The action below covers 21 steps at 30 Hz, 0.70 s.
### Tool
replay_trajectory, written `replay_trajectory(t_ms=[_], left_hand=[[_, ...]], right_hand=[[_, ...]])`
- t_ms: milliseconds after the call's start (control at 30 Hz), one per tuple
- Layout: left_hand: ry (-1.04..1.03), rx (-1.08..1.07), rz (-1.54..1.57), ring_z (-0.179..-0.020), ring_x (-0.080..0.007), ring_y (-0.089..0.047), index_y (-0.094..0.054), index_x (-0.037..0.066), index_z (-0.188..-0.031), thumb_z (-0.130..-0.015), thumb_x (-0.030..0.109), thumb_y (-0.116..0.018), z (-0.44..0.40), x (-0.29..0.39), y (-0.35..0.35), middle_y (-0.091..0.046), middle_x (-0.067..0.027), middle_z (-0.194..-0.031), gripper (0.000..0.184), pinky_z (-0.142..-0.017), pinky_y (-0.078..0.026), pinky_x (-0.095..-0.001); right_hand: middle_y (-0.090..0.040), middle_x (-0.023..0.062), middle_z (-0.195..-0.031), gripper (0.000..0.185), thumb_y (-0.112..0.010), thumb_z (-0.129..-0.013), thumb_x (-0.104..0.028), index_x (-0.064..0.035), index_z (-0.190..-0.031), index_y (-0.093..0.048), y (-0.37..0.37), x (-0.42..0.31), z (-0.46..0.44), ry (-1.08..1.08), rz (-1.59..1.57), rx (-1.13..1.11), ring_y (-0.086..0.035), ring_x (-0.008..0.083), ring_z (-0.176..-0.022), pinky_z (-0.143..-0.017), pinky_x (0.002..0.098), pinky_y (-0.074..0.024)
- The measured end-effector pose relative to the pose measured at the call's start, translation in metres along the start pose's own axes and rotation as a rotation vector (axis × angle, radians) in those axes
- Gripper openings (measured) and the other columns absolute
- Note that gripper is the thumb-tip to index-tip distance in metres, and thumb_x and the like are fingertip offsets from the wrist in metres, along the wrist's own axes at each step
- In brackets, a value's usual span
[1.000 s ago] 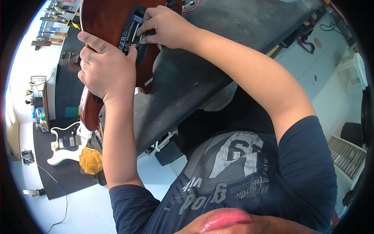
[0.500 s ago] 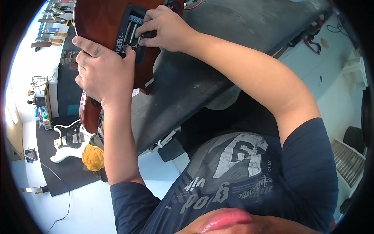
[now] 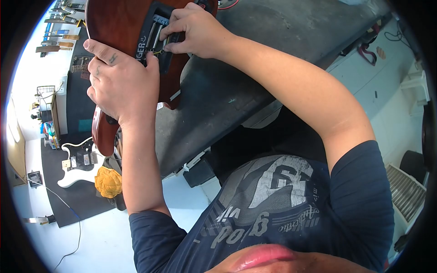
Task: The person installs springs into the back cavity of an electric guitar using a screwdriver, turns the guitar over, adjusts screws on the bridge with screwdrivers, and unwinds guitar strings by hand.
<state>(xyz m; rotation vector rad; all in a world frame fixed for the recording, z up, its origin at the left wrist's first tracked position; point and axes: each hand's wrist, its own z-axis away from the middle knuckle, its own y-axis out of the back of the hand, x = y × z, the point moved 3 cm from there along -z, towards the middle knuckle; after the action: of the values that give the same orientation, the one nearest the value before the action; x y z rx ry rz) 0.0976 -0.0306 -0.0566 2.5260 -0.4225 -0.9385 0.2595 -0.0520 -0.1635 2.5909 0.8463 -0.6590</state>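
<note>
A brown electric guitar lies back side up, its black-edged spring cavity exposed. Metal tremolo springs run along the cavity from a pale claw, and a thin yellow wire shows at the lower end. My left hand grips the body, its thumb at the cavity's near edge and its fingers over the side. Thumb and fingers of my right hand are pinched at the right-hand spring inside the cavity. The fingers partly cover that spring.
A dark workbench carries the guitar. To the left are a white guitar body, a yellow cloth and a wall rack of hand tools. A white stool stands on the floor at right.
Both hands keep nearly the same places on the guitar. My right hand has shifted very slightly, with its fingers still at the spring.
</note>
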Motion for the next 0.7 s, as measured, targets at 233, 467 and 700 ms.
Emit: replay_trajectory(t_ms=[233, 467, 700], left_hand=[[0.014, 0.009, 0.02, -0.116, -0.042, -0.067, -0.018, -0.014, -0.162, -0.081, 0.046, -0.085, 0.001, 0.001, 0.002, -0.062, -0.0315, -0.13, 0.121, -0.091, -0.053, -0.0531], [-0.02, 0.099, 0.013, -0.114, -0.0401, -0.068, -0.019, -0.013, -0.162, -0.079, 0.046, -0.086, 0.006, 0.003, 0.005, -0.062, -0.0295, -0.128, 0.122, -0.089, -0.054, -0.0518], [-0.021, 0.192, 0.065, -0.102, -0.0367, -0.067, -0.022, -0.01, -0.164, -0.075, 0.04, -0.086, 0.01, 0.01, 0.019, -0.062, -0.0243, -0.121, 0.12, -0.082, -0.053, -0.0499]], right_hand=[[-0.069, 0.0103, -0.095, 0.02, -0.086, -0.076, -0.014, -0.0061, -0.094, -0.083, -0.004, -0.004, -0.004, -0.013, -0.063, 0.048, -0.059, 0.0324, -0.099, -0.092, 0.0424, -0.0507], [-0.072, 0.002, -0.1, 0.026, -0.09, -0.079, -0.034, -0.0168, -0.098, -0.087, -0.011, 0.006, 0.008, 0.011, 0.121, 0.086, -0.061, 0.0267, -0.1, -0.093, 0.0411, -0.0523], [-0.067, 0.0098, -0.085, 0.013, -0.082, -0.082, -0.007, -0.0035, -0.093, -0.075, 0.035, -0.024, 0.002, -0.069, -0.06, 0.338, -0.065, 0.0263, -0.083, -0.076, 0.0379, -0.0543]])
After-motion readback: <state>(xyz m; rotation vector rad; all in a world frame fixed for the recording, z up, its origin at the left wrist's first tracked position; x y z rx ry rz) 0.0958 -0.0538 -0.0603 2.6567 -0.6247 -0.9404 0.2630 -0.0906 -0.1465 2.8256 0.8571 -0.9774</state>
